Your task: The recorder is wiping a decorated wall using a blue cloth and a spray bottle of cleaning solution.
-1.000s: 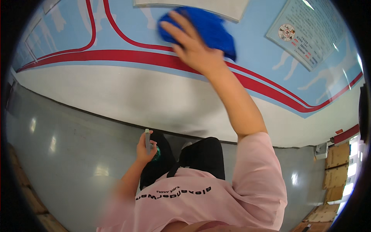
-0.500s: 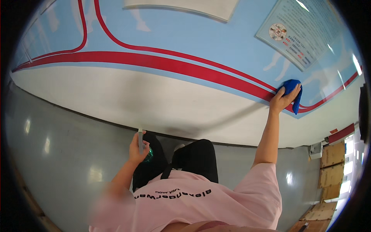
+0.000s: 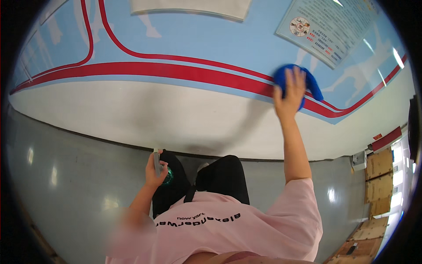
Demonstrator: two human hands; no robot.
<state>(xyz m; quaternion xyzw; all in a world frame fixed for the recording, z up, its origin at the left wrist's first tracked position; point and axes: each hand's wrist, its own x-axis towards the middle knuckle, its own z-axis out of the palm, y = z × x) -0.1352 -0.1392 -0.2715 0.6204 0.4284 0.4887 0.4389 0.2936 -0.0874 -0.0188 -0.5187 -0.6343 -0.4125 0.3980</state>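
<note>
My right hand (image 3: 290, 99) presses a blue cloth (image 3: 283, 72) flat against the wall panel, its fingers spread on top. The cloth covers part of the thick red stripe (image 3: 198, 75) and the light blue area above it. One end of the cloth sticks out to the right of my fingers. Low down near my left knee, my left hand (image 3: 154, 174) is closed around a spray bottle with a grey head (image 3: 157, 163) and a pale tip. Its shiny green body (image 3: 168, 176) shows partly below my fingers; the rest is hidden.
A clear-covered sign (image 3: 327, 33) is mounted on the wall above the cloth. Another pale board (image 3: 191, 9) hangs further left. The white lower wall (image 3: 118, 108) meets a dark skirting edge and grey floor (image 3: 79, 154). Wooden crates (image 3: 379, 169) stand at the far right.
My right hand and the cloth have slid left and slightly up along the red stripe. My left hand still grips the spray bottle in nearly the same place.
</note>
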